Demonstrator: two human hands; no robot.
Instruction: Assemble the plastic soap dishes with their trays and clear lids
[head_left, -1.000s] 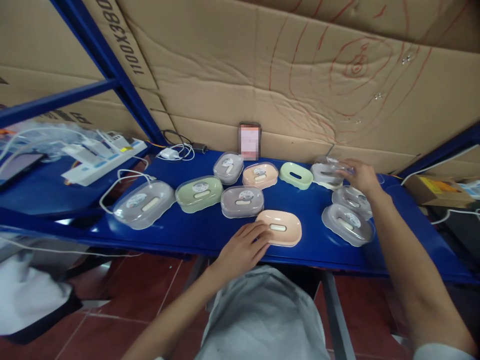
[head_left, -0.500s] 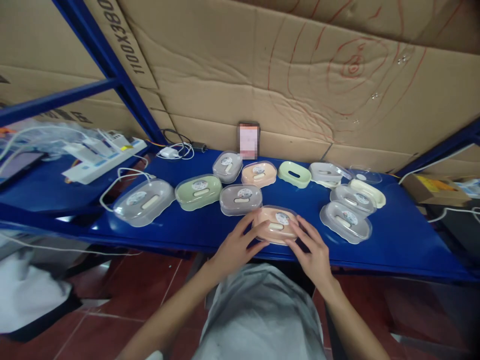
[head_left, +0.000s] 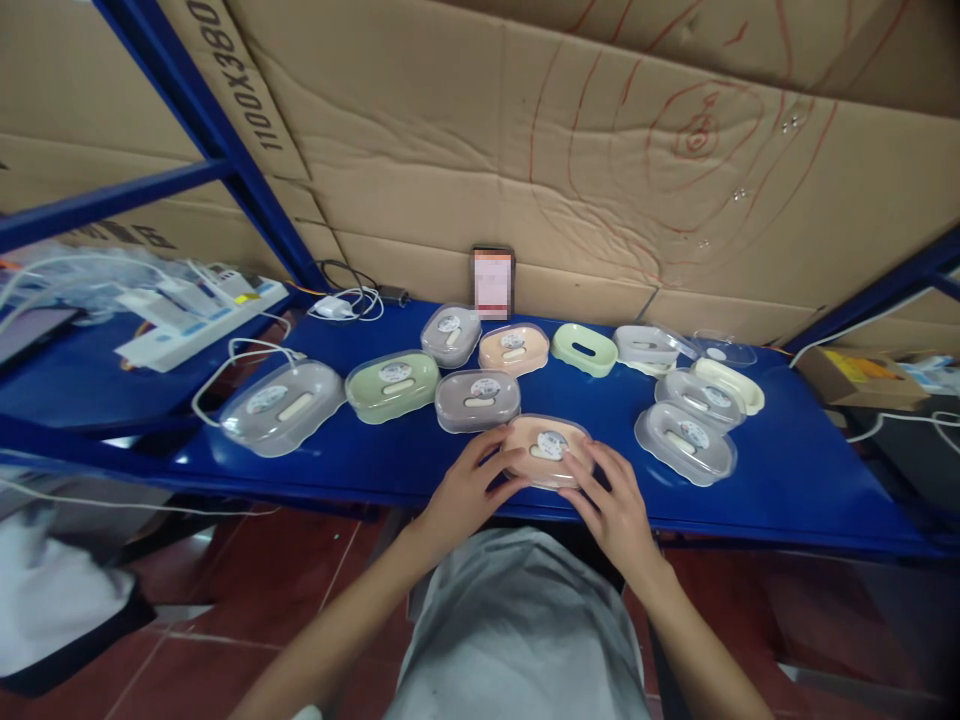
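Both hands are on the peach soap box (head_left: pixel 546 450) at the near edge of the blue tabletop (head_left: pixel 787 480), right in front of the person. The left hand (head_left: pixel 466 492) flanks its left end and the right hand (head_left: pixel 613 500) its right end, fingers spread and pressing on the clear lid (head_left: pixel 555 436) rather than curled around anything, so neither hand has a closed grip. This looks like the lid-seating step: the cover with its round sticker already sits over the peach base, and the judgement is that an even downward press at both ends is what comes next, until the rim sits flush all round. The box lies flat, its long axis running left to right along the tabletop edge, lid facing up. Just behind it sits a grey lidded box (head_left: pixel 477 398), with a green lidded box (head_left: pixel 391 383) to the left and two clear-lidded boxes (head_left: pixel 684 441) to the right.
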